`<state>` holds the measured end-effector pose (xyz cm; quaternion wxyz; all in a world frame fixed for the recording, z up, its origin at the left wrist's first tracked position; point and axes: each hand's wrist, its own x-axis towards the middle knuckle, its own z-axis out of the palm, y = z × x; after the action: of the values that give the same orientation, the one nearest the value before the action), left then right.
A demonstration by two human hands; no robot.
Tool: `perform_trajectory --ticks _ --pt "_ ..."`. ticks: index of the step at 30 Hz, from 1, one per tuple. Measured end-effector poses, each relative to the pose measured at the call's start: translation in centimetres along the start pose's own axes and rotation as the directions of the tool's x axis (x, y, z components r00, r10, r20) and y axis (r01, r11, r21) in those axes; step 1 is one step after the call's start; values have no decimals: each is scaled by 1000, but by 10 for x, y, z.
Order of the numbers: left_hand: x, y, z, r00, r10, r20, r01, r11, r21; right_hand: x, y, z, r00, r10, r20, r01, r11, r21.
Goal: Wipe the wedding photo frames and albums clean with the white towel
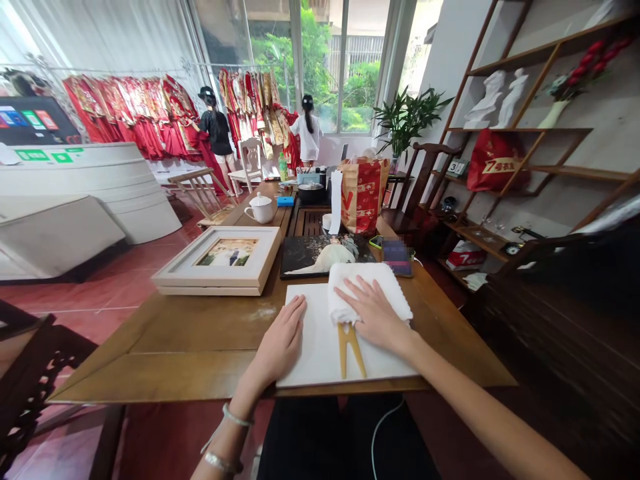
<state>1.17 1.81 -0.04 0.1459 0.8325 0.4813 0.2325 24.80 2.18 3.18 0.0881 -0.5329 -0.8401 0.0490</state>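
1. Two bare hands rest in front of you: your right hand lies palm down on a white towel, fingers spread; your left hand lies flat at the left edge of a white board, fingers close together.
2. The towel looks thick and fluffy, folded into a pad, and covers the board's upper right part.
3. The board is plain and smooth, flat near the table's front edge.
4. A tan forked piece points its two prongs toward you; its far end meets the towel, and you can't tell how much is hidden.
5. Your table is brown wood with a pale smudge. It also carries a framed photo at left, a dark picture panel beyond the board, a lidded white cup and a red-and-tan paper bag.
6. Around you are a reddish floor, red garments on a rack, two people near the windows, and wooden shelves at right.
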Motion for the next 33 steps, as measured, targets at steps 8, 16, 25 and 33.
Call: perform_trajectory --ticks 8,16,25,33 --pt "-1 -1 1 1000 13 -18 -13 1000 -27 -98 -38 -15 939 -323 119 306 942 136" --pt "-2 1 -3 1000 3 21 -4 1000 3 -56 29 -11 999 36 40 -37 999 34" --pt "-1 2 0 1000 -16 -5 16 1000 -19 -7 -8 -4 998 -20 63 18 999 36" --pt "0 0 3 1000 -6 -6 6 999 -38 -99 -52 -17 912 -370 179 317 911 265"
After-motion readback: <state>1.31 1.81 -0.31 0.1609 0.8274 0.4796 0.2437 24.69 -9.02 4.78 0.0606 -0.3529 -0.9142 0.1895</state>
